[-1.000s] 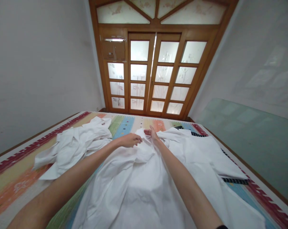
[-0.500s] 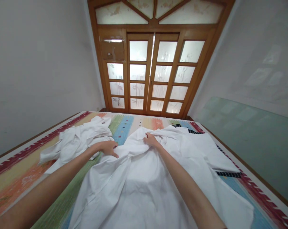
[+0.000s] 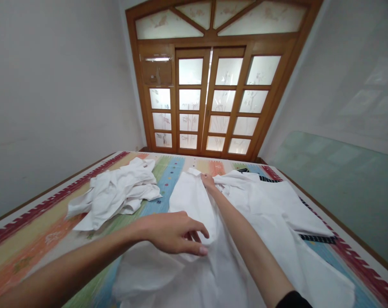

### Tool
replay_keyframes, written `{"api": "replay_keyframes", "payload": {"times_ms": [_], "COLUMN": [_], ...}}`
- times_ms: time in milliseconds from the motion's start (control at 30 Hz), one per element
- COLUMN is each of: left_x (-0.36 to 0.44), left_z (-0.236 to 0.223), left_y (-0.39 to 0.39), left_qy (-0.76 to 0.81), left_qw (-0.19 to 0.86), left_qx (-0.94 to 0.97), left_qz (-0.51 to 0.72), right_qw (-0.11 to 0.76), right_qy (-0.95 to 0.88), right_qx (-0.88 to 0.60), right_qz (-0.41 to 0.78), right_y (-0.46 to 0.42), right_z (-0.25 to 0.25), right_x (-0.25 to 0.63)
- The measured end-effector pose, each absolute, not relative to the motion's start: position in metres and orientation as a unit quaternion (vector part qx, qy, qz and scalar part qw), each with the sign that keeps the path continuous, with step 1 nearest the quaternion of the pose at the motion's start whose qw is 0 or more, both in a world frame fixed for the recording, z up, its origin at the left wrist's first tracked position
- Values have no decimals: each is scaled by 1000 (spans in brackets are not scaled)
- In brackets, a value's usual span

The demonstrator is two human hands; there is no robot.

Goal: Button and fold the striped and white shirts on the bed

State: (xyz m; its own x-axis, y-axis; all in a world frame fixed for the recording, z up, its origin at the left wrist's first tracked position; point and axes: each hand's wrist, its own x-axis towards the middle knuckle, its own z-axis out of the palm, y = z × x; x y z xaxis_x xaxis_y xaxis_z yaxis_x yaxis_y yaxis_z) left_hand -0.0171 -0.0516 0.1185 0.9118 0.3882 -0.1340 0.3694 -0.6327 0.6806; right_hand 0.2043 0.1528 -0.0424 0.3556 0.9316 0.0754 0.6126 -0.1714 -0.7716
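Note:
A long white shirt (image 3: 189, 194) lies spread over the bed in front of me, its near part loose and rumpled. My right hand (image 3: 208, 181) is closed on the shirt at its far end, with the fingertips partly hidden by the fabric. Over the middle of the same shirt is my left hand (image 3: 184, 235), palm down, thumb and fingers apart; I see no fabric between them. Whether it brushes the cloth below, I cannot make out.
A crumpled heap of white cloth (image 3: 117, 190) lies at the left. More white garments (image 3: 271, 205) are on the right, over a black striped cloth (image 3: 319, 238). Beneath everything is a multicoloured striped bedcover (image 3: 36, 248). Wooden glazed doors (image 3: 205, 102) stand beyond.
My left hand has moved right and nearer to me, off the shirt's left side. The left part of the shirt has been folded inward, baring more bedcover. My right hand still grips the far end.

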Motion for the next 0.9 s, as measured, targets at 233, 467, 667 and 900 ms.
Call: {"api": "replay_keyframes", "payload": {"times_ms": [233, 467, 667, 900], "left_x": [-55, -74, -35, -4], "left_z": [27, -22, -36, -37], "left_y": [45, 91, 99, 103], "left_qy": [489, 525, 488, 414], "left_qw": [227, 270, 335, 568], "left_qx": [828, 784, 777, 637], "left_qz": [156, 194, 215, 317], "right_qw": [367, 337, 267, 175], "right_qy": [-502, -564, -678, -724], "right_qx": [-750, -735, -677, -665], "right_qz": [225, 169, 105, 54], "right_y": [137, 113, 96, 84], "right_z": [-57, -61, -74, -80], "right_x": [214, 207, 189, 182]}}
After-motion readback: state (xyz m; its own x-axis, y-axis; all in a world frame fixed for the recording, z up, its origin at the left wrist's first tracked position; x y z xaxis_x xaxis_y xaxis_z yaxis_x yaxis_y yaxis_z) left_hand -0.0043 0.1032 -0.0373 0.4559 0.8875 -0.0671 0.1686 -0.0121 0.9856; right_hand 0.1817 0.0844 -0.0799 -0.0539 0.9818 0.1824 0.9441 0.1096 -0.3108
